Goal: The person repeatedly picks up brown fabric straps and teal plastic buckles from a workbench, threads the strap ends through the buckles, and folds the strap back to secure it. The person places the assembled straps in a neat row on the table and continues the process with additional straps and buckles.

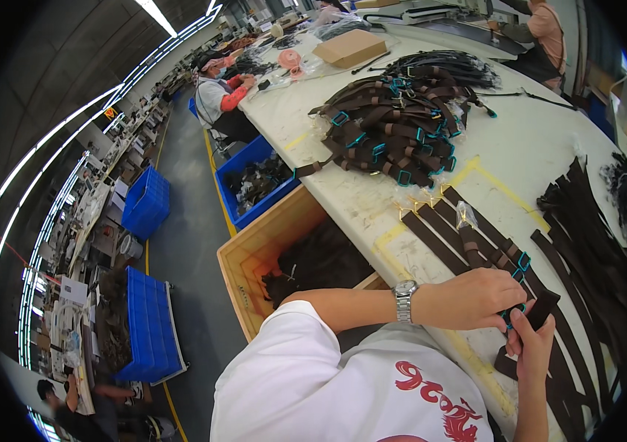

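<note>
My left hand [472, 298], with a metal watch on its wrist, is closed on a teal buckle [509, 315] at the right of the table. My right hand [531, 342] pinches a dark brown webbing strap [543, 308] at that same buckle, and the strap's end stands up past its fingers. The fingers partly hide how the strap runs through the buckle. Just beyond my hands, several brown straps [431, 239] lie side by side with gold-coloured hooks at their far ends. Another teal buckle [523, 261] sits on one of them.
A heap of brown straps with teal buckles [394, 129] covers the table's middle. Loose dark straps [586, 214] lie at the right. An orange-brown bin [236, 269] and a blue crate [251, 214] adjoin the table's left edge. A cardboard box [350, 48] and a seated co-worker [217, 99] are farther off.
</note>
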{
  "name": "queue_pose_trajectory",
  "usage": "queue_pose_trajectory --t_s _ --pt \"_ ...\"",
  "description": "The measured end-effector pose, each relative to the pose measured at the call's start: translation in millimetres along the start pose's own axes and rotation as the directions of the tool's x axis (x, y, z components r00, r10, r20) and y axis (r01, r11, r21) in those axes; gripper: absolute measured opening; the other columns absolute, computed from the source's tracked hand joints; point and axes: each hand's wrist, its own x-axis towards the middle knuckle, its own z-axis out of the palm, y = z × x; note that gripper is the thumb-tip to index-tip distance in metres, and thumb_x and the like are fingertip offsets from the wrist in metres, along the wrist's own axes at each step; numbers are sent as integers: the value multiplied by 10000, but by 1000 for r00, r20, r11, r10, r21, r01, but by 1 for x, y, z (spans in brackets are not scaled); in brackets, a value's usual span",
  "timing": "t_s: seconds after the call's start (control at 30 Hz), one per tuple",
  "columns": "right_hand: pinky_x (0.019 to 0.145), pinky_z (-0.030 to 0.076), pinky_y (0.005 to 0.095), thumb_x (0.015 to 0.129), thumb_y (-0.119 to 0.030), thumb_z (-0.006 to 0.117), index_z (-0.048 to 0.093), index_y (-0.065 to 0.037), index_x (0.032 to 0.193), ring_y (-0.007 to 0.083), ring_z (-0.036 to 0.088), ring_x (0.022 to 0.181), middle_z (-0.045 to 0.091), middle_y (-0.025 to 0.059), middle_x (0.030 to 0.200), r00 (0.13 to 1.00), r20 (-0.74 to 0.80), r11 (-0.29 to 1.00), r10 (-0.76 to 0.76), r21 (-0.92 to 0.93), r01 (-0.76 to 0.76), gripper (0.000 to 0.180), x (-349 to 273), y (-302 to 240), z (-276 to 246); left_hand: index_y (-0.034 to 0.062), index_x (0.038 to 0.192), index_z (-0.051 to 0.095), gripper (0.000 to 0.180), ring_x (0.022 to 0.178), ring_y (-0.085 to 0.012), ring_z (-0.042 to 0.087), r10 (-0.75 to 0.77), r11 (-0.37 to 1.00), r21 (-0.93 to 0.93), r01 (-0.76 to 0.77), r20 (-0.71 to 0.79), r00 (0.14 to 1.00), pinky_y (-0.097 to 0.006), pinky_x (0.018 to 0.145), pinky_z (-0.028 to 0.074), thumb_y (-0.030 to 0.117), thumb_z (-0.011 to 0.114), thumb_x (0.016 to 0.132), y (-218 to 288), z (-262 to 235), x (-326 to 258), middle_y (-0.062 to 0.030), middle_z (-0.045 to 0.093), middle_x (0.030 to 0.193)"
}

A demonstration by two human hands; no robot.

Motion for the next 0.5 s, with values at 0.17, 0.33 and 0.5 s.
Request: queue_pose_trajectory --t_s 0.17,0.33,0.5 --pt "349 345 264 1101 -255 658 548 -44 1013 92 425 390 590 60 653 999 30 998 45 44 -47 253 0 4 2 8 1318 636 586 1053 -335 679 15 999 36 -10 -129 992 -448 938 555 249 874 840 -3 5 -6 -129 708 1223" --pt "355 399 261 1186 -323 458 564 -8 1152 109 442 405 614 103 737 982 178 997 -59 54 50 334 -1 -7 -5 26 1304 696 557 948 -303 700 -167 982 -132 137 -255 952 -428 877 564 211 897 818 2 -21 -8 -126 746 1103" --pt "364 410 251 1169 -299 509 586 8 1110 83 433 435 608 86 712 954 297 999 -31 36 21 322 -2 3 -2 29 1311 708 556 922 -290 704 -147 980 -174 100 -283 948 -402 827 576 186 900 814 1 -9 -14 -114 756 1061"
